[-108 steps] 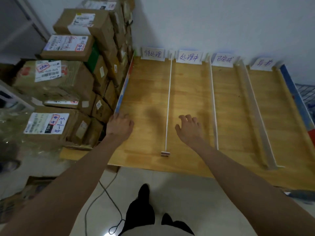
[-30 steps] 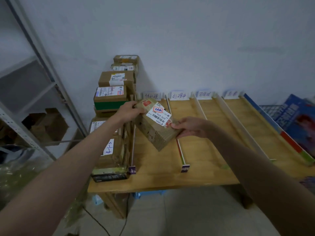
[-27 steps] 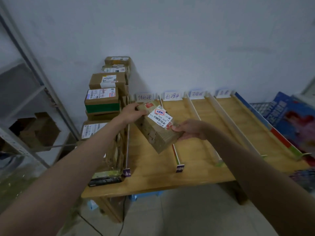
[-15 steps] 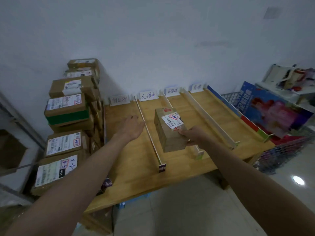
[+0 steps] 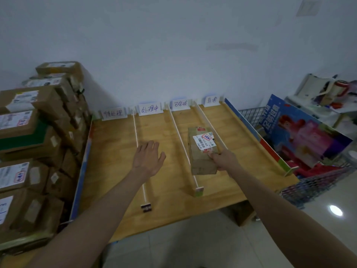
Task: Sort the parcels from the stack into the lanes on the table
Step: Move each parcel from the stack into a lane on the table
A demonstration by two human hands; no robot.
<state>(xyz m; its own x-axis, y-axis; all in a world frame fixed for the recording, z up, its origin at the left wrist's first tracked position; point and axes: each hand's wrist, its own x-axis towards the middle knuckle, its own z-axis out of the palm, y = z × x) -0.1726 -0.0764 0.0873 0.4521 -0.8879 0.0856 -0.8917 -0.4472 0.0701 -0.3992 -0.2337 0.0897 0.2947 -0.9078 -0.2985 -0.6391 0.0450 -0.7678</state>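
Right hand [image 5: 222, 160], just right of frame centre, gripping the near right corner of a brown cardboard parcel [image 5: 202, 151], thumb curled onto its top edge, the other fingers hidden behind the box. Parcel lying lengthwise in the third lane from the left, white shipping label [image 5: 204, 141] with a red-framed stamp facing up, its left edge running just beside the white divider strip [image 5: 181, 144]; whether sitting flat on the wood or being held slightly above it, impossible to tell. Left hand [image 5: 147, 158], at frame centre, hovering palm down with fingers straight and spread, holding nothing, over the second lane beside the thin white strip [image 5: 138, 147] dividing it from the first lane.

Wooden table [image 5: 116, 157] filling the middle of the frame, split into four lanes running from the near edge toward the wall. Four handwritten paper signs standing at the far end against the wall: 待处理 [image 5: 114, 113], 处理中 [image 5: 150, 109], 已完成 [image 5: 180, 103], and a fourth sign [image 5: 211, 100] too blurred to read with certainty. Stack of brown labelled cartons [image 5: 34, 144] piling up along the left edge of the frame, touching the table's blue-edged left side. Blue and red printed board [image 5: 301, 132] leaning at the right, with a wire basket [image 5: 249, 115] behind it and a cluttered white shelf [image 5: 326, 97] in the upper right. Pale tiled floor [image 5: 193, 244] showing along the bottom.
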